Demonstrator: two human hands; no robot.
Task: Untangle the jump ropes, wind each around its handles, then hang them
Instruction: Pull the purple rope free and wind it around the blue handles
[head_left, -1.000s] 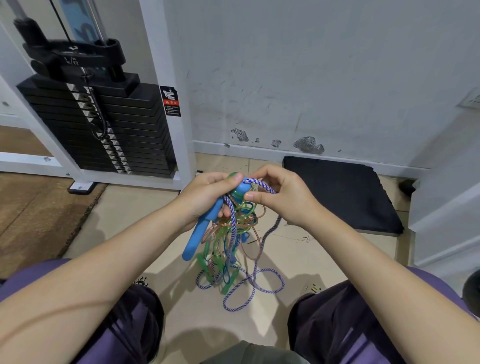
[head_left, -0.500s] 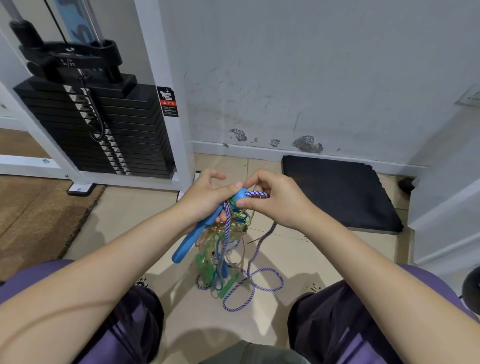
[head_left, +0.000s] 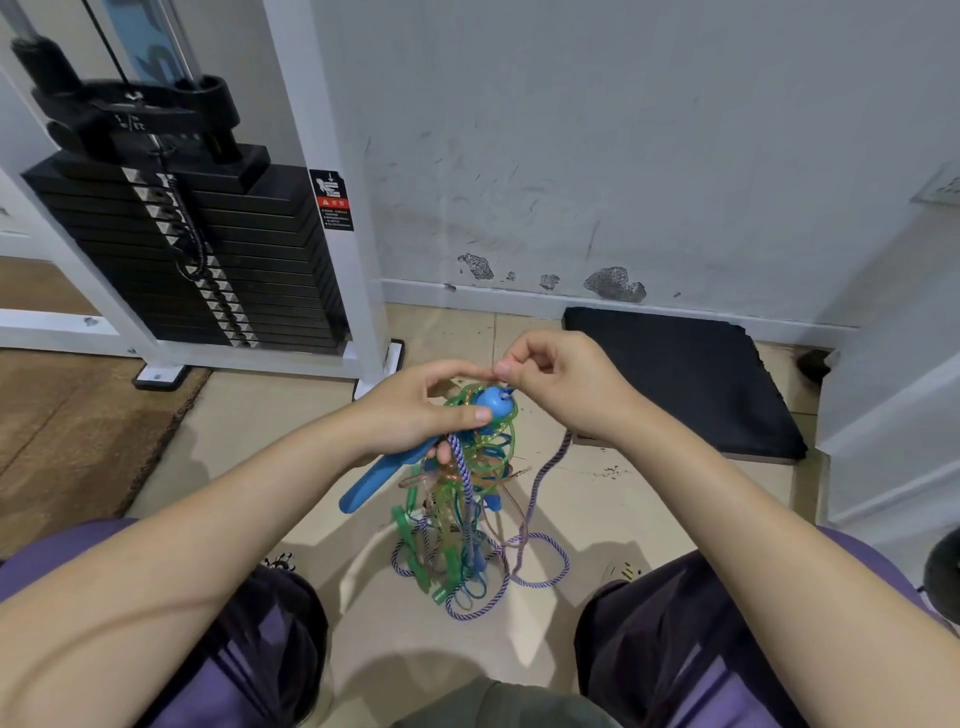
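Gripping the blue handle, the left hand holds it tilted above the floor tiles, its cap end beside the right hand. The right hand's fingers pinch something small at that cap; what exactly, unclear. The tangle of green, blue and purple-white ropes hangs below the handle, reaching the tiles.

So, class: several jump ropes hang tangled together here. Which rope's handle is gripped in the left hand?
The blue handle, held in the left hand. The green handles dangle lower in the tangle, untouched.
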